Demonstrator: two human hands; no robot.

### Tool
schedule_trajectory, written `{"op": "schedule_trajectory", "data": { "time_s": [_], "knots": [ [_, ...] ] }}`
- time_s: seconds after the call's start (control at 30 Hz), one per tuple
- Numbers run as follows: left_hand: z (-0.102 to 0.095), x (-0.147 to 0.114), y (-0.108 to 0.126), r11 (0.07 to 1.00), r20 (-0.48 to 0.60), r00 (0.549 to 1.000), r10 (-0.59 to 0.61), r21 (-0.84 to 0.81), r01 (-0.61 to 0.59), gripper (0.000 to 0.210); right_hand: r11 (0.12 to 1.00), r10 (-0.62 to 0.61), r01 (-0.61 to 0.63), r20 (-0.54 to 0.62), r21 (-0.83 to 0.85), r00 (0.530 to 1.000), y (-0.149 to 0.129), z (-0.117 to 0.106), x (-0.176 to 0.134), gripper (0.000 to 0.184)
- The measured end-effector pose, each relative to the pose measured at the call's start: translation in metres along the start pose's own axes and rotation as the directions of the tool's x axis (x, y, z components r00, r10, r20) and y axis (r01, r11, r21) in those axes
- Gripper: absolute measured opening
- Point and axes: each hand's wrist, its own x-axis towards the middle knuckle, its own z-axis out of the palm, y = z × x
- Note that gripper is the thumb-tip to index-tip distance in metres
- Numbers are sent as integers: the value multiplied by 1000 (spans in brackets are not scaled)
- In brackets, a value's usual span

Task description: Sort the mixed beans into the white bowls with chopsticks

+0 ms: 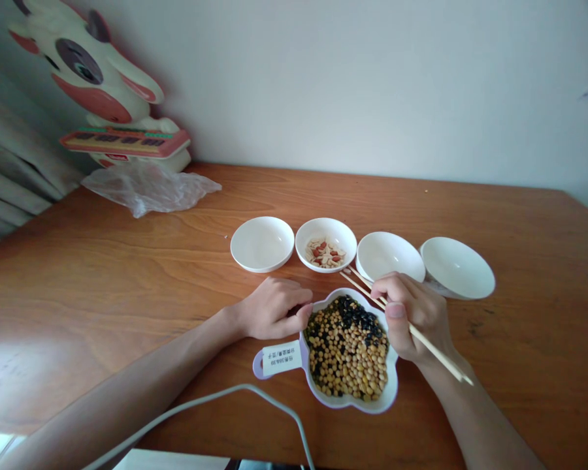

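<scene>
My right hand [416, 316] is closed around a pair of wooden chopsticks [365, 287]. Their tips lie by the front rim of the second white bowl [304, 251] from the left, with a small pale piece at them, too small to name. That bowl holds pale seeds and reddish-brown nuts. Below the chopsticks sits a flower-shaped dish [394, 385] with a lilac edge, full of yellow beans [357, 362], black beans [347, 310] and small green beans. At the dish's left rim my left hand [277, 310] is curled, thumb and finger pinching the edge.
White bowls with bare insides stand at the far left [262, 245], third [389, 254] and far right [458, 267] of the row. A plastic bag [149, 189] and a cow toy [122, 98] are back left. A white cable [245, 387] crosses in front of the dish.
</scene>
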Motion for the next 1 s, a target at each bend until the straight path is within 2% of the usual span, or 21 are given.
{"op": "schedule_trajectory", "data": {
  "time_s": [0.2, 0.53, 0.7, 1.0],
  "knots": [
    [1, 0, 0, 1000, -8, 1000, -2, 24, 2, 29, 994, 50, -47, -29, 100, 998, 5, 1, -6, 50],
    [-2, 1, 4, 999, 9, 1000, -22, 39, 22, 30, 997, -64, 63, -34, -35, 997, 0, -10, -4, 65],
    [-2, 1, 4, 999, 9, 1000, -24, 29, 24, 30, 998, -31, 28, -48, -50, 998, -2, -12, -3, 64],
    [0, 1, 1, 1000, 7, 1000, -15, 23, 15, 29, 998, 43, -39, -86, 43, 995, 1, -7, -7, 63]
  ]
}}
